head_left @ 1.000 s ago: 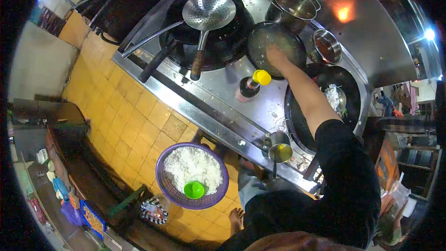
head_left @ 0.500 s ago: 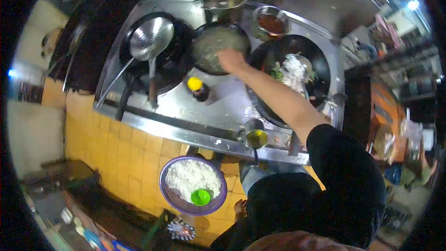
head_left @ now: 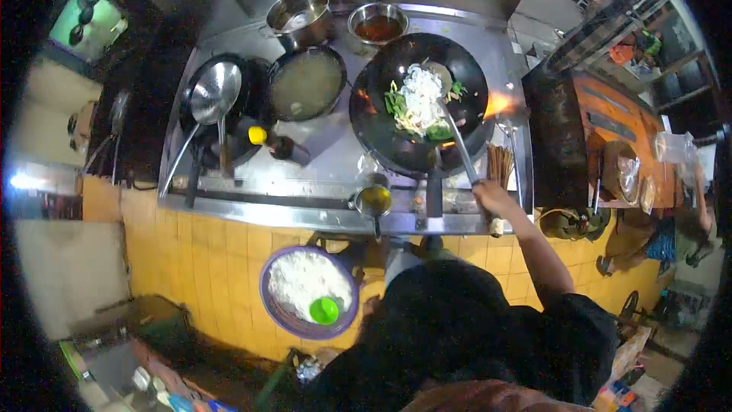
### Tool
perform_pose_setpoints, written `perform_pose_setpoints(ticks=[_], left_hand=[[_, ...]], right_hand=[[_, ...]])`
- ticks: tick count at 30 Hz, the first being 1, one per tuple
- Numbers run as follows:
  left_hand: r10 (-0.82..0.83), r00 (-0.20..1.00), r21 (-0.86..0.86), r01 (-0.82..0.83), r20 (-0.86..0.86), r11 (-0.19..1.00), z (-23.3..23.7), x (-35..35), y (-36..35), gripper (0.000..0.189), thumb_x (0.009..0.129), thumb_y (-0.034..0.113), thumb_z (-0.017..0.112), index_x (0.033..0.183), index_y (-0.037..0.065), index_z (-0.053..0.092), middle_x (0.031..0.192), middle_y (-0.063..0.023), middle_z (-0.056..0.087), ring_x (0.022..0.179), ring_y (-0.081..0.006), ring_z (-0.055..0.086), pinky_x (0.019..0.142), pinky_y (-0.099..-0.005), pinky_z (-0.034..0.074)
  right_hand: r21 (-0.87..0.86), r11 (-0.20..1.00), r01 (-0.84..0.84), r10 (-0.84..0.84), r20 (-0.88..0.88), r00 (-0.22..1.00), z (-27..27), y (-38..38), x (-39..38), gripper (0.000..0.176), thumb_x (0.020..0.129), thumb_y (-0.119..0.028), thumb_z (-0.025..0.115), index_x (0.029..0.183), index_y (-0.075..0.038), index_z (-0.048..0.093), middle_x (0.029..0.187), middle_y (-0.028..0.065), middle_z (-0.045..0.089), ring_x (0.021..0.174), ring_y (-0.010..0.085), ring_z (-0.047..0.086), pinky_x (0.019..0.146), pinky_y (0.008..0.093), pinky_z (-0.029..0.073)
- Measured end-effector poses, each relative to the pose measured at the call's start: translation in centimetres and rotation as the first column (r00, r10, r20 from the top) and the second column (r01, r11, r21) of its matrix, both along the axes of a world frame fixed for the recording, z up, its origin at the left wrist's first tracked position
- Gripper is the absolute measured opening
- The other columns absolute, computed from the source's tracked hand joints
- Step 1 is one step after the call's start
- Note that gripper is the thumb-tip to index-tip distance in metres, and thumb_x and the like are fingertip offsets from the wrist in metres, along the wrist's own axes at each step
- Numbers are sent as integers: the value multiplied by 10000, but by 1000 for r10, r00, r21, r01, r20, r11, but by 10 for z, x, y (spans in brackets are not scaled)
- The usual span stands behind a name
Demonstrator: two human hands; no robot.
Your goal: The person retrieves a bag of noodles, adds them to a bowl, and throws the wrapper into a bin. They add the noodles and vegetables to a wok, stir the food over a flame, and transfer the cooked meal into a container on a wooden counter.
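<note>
Presently, the right hand (head_left: 492, 198) is clamped on the end of a long steel ladle (head_left: 460, 137) at the front edge of the steel stove top (head_left: 335, 149). The shaft is directed away and leftward into the round black wok (head_left: 381, 136), in which white noodles and greens (head_left: 418, 99) are held. A small steel cup of yellow oil (head_left: 374, 200) is located just left of the grip. The left hand is not seen.

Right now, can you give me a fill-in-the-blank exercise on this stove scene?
1. The right hand grips a ladle that reaches into the ____.
2. The purple basket holds white ____.
3. The small cup lying in that basket is ____.
Missing words: wok; rice; green.
</note>
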State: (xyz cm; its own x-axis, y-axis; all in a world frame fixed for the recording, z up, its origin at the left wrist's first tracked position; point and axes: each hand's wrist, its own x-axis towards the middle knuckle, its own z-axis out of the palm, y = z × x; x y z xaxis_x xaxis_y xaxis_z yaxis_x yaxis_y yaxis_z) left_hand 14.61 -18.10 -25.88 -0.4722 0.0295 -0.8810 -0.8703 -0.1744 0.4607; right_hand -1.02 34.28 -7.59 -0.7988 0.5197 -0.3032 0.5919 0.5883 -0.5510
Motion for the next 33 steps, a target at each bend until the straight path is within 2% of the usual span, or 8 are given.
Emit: perform_pose_setpoints(ticks=[3,10,23,26,27,29,31,33], left_hand=[[-130,986,-45,126,-102,991,-2,-2,8,276,875,261,557,1079,76,537,911,-101,610,746,-235,617,591,-334,508],[-377,909,-159,351,-180,923,-2,7,28,281,875,262,560,1085,76,537,910,-99,612,731,-228,618,579,-323,507],[-606,677,-340,502,-418,795,-14,-11,42,263,886,237,542,1086,65,535,863,-67,610,648,-172,608,516,-272,487],[-298,946,-198,271,-124,942,60,-49,74,203,902,216,516,1037,66,536,810,-30,577,639,-149,590,502,-284,475],[-245,943,-22,246,-225,969,66,-54,71,178,891,201,526,1013,72,532,783,-13,553,622,-148,579,494,-285,464],[-166,929,170,232,-332,958,58,-58,63,154,881,187,535,989,78,529,756,3,529,606,-148,567,486,-285,453],[-652,384,-461,480,-654,746,47,-71,61,133,852,184,555,931,79,537,731,-8,534,614,-155,564,502,-297,454],[-661,446,-395,553,-603,733,61,-77,83,104,848,186,556,850,83,550,691,-13,540,595,-152,552,505,-306,456]], right_hand=[[-832,511,216,-242,101,965,15,19,16,236,884,-179,485,1054,-16,470,667,84,552,448,193,539,397,329,439],[423,864,-274,278,56,959,115,35,23,367,858,-223,500,1164,-21,510,972,247,603,913,409,599,771,472,498],[457,847,-271,278,53,959,84,-8,24,290,899,-125,372,1115,-31,541,809,240,637,759,407,642,647,508,527],[765,473,-437,586,97,804,59,34,36,415,848,-84,469,1252,7,440,860,241,643,792,355,650,697,455,524],[291,841,-455,413,197,889,163,14,38,435,848,-116,502,1272,-43,437,911,238,643,858,349,642,736,455,515],[437,769,-467,364,301,882,190,24,44,412,844,-128,521,1251,-90,471,952,228,643,884,353,638,733,453,516],[525,752,-399,345,202,917,157,8,39,363,853,-140,500,1195,-17,498,891,218,639,821,342,633,729,455,509],[641,715,-279,316,60,947,95,2,27,378,848,-156,480,1149,71,506,798,194,634,731,316,626,728,461,495]])
